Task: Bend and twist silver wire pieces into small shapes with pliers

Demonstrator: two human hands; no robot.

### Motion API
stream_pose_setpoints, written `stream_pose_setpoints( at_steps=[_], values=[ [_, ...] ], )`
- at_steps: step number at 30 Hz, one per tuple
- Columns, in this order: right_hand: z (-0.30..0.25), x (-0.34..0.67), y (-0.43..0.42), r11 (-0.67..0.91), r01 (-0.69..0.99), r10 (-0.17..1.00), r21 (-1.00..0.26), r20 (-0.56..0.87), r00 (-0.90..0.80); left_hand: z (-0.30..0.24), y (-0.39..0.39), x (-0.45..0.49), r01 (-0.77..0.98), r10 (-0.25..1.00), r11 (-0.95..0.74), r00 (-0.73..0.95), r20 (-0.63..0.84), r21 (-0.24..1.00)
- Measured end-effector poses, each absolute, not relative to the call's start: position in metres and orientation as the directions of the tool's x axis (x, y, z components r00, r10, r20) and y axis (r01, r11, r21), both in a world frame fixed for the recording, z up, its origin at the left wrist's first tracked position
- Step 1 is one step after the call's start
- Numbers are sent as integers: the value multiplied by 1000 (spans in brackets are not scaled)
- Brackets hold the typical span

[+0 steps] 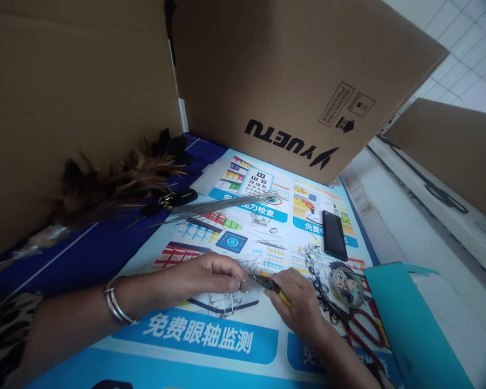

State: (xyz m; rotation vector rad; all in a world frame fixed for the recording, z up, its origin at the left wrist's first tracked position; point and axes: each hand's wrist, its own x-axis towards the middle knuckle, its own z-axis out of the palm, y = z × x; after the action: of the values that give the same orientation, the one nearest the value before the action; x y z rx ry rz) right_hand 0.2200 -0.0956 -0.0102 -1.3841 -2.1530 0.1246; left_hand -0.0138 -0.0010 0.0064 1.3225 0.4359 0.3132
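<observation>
Left hand (204, 276) comes in from the lower left, two silver bangles (115, 306) on the wrist, patterned sleeve at the frame edge. Its fingers (229, 279) are pinched narrow on the top of a thin wire form (225, 306). The form hangs just below the fingertips, over the poster (210, 337); can't tell if it touches the poster.

Right hand (300, 303) comes in from the lower right, fingers curled tight round yellow-handled pliers (268, 283). The pliers tip points left and meets the wire right at the left fingertips. Can't tell how far the tip is closed, too small.

The poster is blue and white with printed text and lies flat on the worktop (85, 254), which is dark blue on the left. Red scissors (366, 329) lie just right of the right hand. A round spool (347, 286) is just beyond them, touching a scatter of small black rings (318, 273). A teal folder (409, 324) sits at the right edge, part off the poster.

Mid poster: loose wire bits, then a dark phone (334, 235) face down to the right. A long bundle of straight wires (227, 205) lies across the poster's far part. A black key fob (179, 199) is at the bundle's left end, beside a brown feather duster (117, 183) lying along the left wall.

Far: a cardboard box (299, 81) with black lettering stands tilted at the poster's back edge, another cardboard sheet to its left. White tiled surface on the far right.
</observation>
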Motion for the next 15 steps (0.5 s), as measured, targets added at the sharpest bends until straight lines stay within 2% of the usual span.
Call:
stream_pose_setpoints(
  at_steps=[15],
  values=[
    [-13,222,-96,447,807,877,-386,369,-309,-2,2,-14,25,413,200,904,-107,980]
  ],
)
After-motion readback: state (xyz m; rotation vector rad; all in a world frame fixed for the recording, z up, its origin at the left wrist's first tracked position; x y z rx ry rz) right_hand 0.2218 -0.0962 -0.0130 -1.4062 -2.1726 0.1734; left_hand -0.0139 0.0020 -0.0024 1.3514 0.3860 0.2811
